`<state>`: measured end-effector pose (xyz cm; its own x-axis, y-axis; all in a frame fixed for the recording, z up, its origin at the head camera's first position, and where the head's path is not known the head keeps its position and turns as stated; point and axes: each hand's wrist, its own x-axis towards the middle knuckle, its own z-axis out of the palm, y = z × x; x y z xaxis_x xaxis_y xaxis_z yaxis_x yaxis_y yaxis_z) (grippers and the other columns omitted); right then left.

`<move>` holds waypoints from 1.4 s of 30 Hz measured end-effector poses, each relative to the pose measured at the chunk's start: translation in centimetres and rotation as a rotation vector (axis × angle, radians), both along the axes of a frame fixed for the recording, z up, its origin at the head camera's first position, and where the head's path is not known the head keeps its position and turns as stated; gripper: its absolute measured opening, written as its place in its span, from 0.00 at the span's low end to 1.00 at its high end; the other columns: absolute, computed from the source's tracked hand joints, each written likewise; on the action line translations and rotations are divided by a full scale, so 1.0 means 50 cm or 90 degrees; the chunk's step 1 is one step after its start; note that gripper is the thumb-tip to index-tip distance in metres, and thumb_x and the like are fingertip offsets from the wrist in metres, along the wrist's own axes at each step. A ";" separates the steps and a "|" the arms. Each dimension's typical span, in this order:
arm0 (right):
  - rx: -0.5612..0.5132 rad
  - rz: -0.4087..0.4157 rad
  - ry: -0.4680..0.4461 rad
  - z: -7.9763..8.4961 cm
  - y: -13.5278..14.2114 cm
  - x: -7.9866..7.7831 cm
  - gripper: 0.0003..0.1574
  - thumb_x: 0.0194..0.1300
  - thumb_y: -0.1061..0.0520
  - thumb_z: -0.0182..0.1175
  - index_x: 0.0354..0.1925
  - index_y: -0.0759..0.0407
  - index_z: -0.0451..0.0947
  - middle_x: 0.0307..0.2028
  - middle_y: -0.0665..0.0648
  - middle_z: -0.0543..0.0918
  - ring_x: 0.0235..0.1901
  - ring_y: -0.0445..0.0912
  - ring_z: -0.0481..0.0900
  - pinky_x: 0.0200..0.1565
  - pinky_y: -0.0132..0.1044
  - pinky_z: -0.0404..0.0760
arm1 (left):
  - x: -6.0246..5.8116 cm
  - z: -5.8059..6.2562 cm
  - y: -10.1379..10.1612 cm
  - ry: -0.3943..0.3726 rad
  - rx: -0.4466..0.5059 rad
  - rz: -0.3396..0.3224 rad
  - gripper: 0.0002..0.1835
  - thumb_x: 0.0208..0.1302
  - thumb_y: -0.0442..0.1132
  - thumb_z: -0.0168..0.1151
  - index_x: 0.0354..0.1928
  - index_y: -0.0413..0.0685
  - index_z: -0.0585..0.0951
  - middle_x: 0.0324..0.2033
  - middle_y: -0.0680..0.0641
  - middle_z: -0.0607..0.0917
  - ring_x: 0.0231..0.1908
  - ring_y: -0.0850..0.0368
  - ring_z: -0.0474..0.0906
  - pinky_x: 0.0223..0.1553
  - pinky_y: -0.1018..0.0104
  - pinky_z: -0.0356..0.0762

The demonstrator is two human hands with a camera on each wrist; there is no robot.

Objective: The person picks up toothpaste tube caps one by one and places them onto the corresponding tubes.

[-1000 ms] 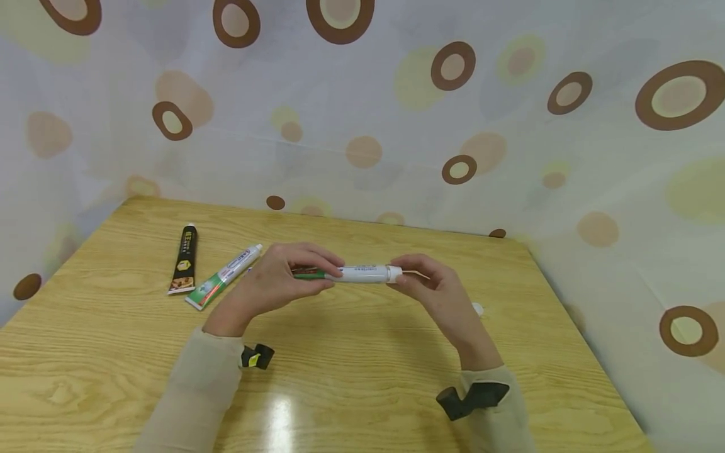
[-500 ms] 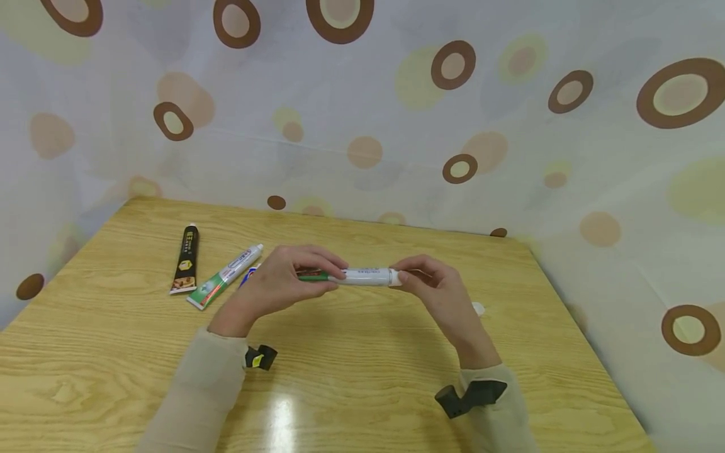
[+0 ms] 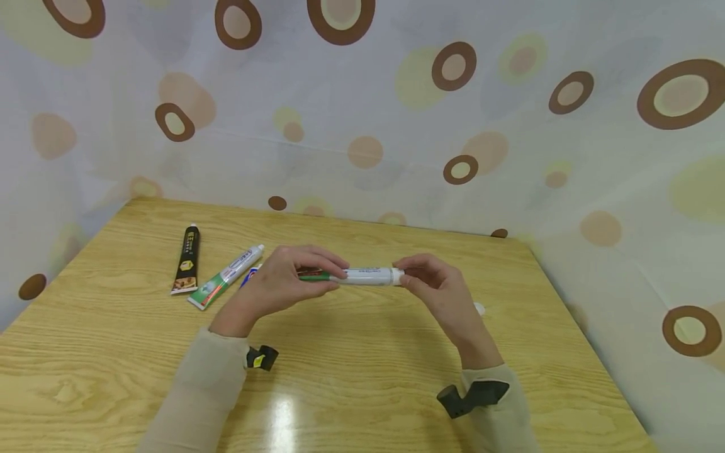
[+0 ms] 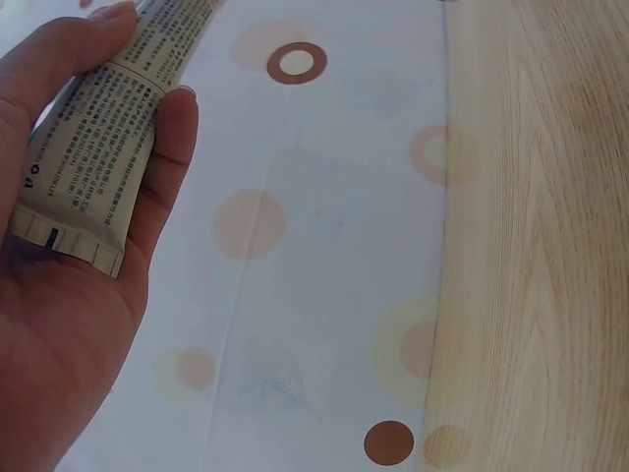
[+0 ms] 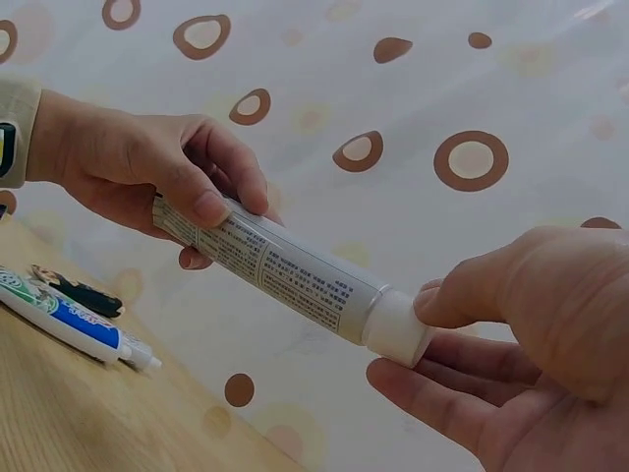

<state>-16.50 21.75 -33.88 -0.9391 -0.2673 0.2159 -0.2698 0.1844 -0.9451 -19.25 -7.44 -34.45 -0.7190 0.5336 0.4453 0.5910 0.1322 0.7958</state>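
Note:
A white and green toothpaste tube (image 3: 368,276) is held level above the table, its cap end to the right. My left hand (image 3: 274,286) grips its crimped end between thumb and fingers. In the left wrist view, the tube's printed back (image 4: 93,147) faces the camera and the flat end lies against the palm. My right hand (image 3: 444,299) pinches the white cap (image 5: 396,327) with thumb and fingertips. The cap sits on the tube's end in the right wrist view.
On the wooden table (image 3: 340,365) at left lie a black toothpaste tube (image 3: 186,261), a green and white one (image 3: 226,277), and a blue one (image 3: 250,275) partly behind my left hand. A small white round piece (image 3: 479,308) lies beyond my right wrist. A patterned sheet (image 3: 362,113) hangs behind.
My right thumb and fingers have shifted slightly on the cap. The left hand has moved slightly right with the tube, and more of the blue tube shows behind it.

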 end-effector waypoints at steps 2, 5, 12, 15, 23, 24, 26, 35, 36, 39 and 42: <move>-0.012 0.001 0.000 0.000 -0.001 0.000 0.17 0.70 0.60 0.61 0.54 0.67 0.77 0.51 0.57 0.81 0.49 0.44 0.82 0.52 0.37 0.82 | 0.000 0.001 0.000 0.002 0.001 0.001 0.12 0.58 0.31 0.71 0.42 0.54 0.90 0.49 0.53 0.88 0.47 0.61 0.84 0.44 0.67 0.84; -0.009 0.010 0.002 0.001 0.000 -0.001 0.17 0.70 0.59 0.60 0.54 0.66 0.78 0.49 0.55 0.82 0.47 0.45 0.83 0.52 0.38 0.83 | 0.001 0.001 0.000 0.006 0.002 0.004 0.12 0.58 0.30 0.71 0.41 0.54 0.90 0.49 0.53 0.88 0.47 0.62 0.84 0.43 0.68 0.83; 0.013 0.016 0.004 0.003 0.006 0.003 0.20 0.71 0.60 0.60 0.58 0.64 0.77 0.55 0.57 0.81 0.51 0.45 0.82 0.54 0.36 0.81 | 0.004 0.003 0.001 0.006 0.008 0.000 0.13 0.58 0.30 0.71 0.42 0.54 0.90 0.48 0.53 0.88 0.46 0.61 0.84 0.43 0.68 0.83; 0.012 0.005 0.012 0.002 0.006 0.004 0.20 0.71 0.59 0.60 0.59 0.63 0.77 0.57 0.58 0.80 0.53 0.44 0.80 0.53 0.33 0.81 | 0.005 0.002 0.001 0.003 0.012 -0.003 0.12 0.58 0.30 0.71 0.42 0.54 0.90 0.48 0.52 0.88 0.47 0.61 0.84 0.43 0.67 0.83; -0.001 -0.005 0.010 0.001 0.002 0.002 0.17 0.71 0.56 0.60 0.53 0.65 0.80 0.49 0.55 0.82 0.45 0.46 0.83 0.53 0.40 0.82 | 0.005 -0.001 0.001 0.003 0.017 -0.005 0.11 0.58 0.31 0.71 0.42 0.53 0.89 0.49 0.52 0.88 0.48 0.60 0.84 0.44 0.67 0.83; -0.001 -0.002 0.008 0.001 0.002 0.002 0.17 0.71 0.56 0.60 0.53 0.65 0.79 0.49 0.55 0.82 0.45 0.47 0.83 0.53 0.41 0.82 | 0.005 0.001 0.001 0.002 0.017 -0.005 0.12 0.58 0.31 0.71 0.42 0.54 0.89 0.49 0.52 0.88 0.48 0.60 0.84 0.44 0.67 0.83; 0.001 0.006 0.005 0.003 0.003 0.002 0.18 0.71 0.58 0.60 0.55 0.65 0.79 0.50 0.54 0.82 0.45 0.47 0.84 0.52 0.40 0.82 | 0.005 0.001 0.001 -0.004 0.020 -0.005 0.11 0.59 0.31 0.71 0.41 0.54 0.90 0.49 0.52 0.88 0.48 0.60 0.84 0.44 0.67 0.84; -0.025 0.032 0.021 0.005 0.004 0.007 0.21 0.69 0.63 0.61 0.59 0.69 0.75 0.61 0.60 0.77 0.58 0.44 0.78 0.55 0.33 0.80 | 0.004 -0.001 0.004 0.006 0.022 -0.017 0.11 0.59 0.32 0.71 0.43 0.53 0.89 0.50 0.52 0.87 0.49 0.60 0.83 0.44 0.66 0.83; -0.027 0.026 0.025 0.005 0.004 0.007 0.20 0.69 0.63 0.60 0.58 0.69 0.76 0.60 0.60 0.78 0.57 0.44 0.79 0.54 0.33 0.80 | 0.004 -0.001 0.003 0.007 0.023 -0.017 0.11 0.59 0.32 0.71 0.43 0.54 0.89 0.50 0.52 0.87 0.49 0.60 0.83 0.44 0.66 0.84; -0.022 0.008 0.033 0.005 0.003 0.005 0.18 0.70 0.61 0.60 0.55 0.67 0.78 0.55 0.59 0.80 0.51 0.44 0.81 0.52 0.35 0.81 | 0.005 0.001 0.003 -0.003 0.025 -0.016 0.11 0.59 0.32 0.71 0.42 0.54 0.89 0.50 0.52 0.87 0.48 0.60 0.84 0.44 0.66 0.84; -0.029 0.004 0.027 0.005 0.001 0.003 0.17 0.72 0.59 0.59 0.53 0.68 0.79 0.51 0.58 0.81 0.45 0.47 0.83 0.51 0.39 0.83 | 0.006 0.003 0.002 -0.014 0.026 -0.012 0.10 0.60 0.34 0.71 0.42 0.55 0.89 0.49 0.53 0.87 0.49 0.60 0.84 0.45 0.66 0.83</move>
<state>-16.34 21.79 -33.64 -0.9271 -0.2627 0.2672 -0.3104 0.1390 -0.9404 -18.93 -7.32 -34.31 -0.7186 0.5290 0.4513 0.5752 0.0876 0.8133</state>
